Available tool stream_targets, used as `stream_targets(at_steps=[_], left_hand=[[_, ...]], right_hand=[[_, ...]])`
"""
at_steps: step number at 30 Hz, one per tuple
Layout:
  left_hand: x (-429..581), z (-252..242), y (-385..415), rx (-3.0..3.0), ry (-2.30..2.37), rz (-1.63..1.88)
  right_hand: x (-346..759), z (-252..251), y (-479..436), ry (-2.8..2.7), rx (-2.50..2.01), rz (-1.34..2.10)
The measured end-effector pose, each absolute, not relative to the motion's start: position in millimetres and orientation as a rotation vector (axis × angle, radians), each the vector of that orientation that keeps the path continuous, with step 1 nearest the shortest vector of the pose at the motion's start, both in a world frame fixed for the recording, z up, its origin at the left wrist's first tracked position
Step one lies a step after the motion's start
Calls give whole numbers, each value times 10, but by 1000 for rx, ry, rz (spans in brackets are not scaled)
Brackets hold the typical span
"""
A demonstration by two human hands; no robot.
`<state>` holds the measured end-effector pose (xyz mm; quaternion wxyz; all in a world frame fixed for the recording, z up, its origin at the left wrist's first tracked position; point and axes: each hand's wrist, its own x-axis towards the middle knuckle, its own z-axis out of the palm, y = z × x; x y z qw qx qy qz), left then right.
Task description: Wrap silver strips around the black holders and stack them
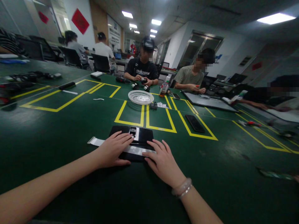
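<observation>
A flat black pad (144,137) lies on the green table (70,137) in front of me, with a small black part (133,131) on a white patch near its top. A long pale strip (97,142) runs across the pad's near side and sticks out to the left. My left hand (113,150) lies flat on the pad's left part, fingers stretched toward the small part. My right hand (163,161) rests palm down at the pad's near right corner, fingers spread over the strip. A bracelet (182,188) circles the right wrist.
Yellow tape boxes (144,119) mark the table. A black phone (195,123) lies to the right, a white round basket (141,97) farther back. Across the table sit two people (142,70) handling small parts. Cables and tools lie at the far left (25,77).
</observation>
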<state>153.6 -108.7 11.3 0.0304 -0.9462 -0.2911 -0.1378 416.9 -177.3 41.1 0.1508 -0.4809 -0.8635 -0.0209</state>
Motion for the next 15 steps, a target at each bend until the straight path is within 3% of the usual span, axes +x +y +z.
stream_targets(at_steps=[9,15], left_hand=[[1474,250,-955,-3023,-957,-430],[849,486,-629,-2661,-1372,-571]], right_hand=[[4250,436,-1712,-2350,-1364,-110],[4308,430,-1685,-2319,-1362,-71]])
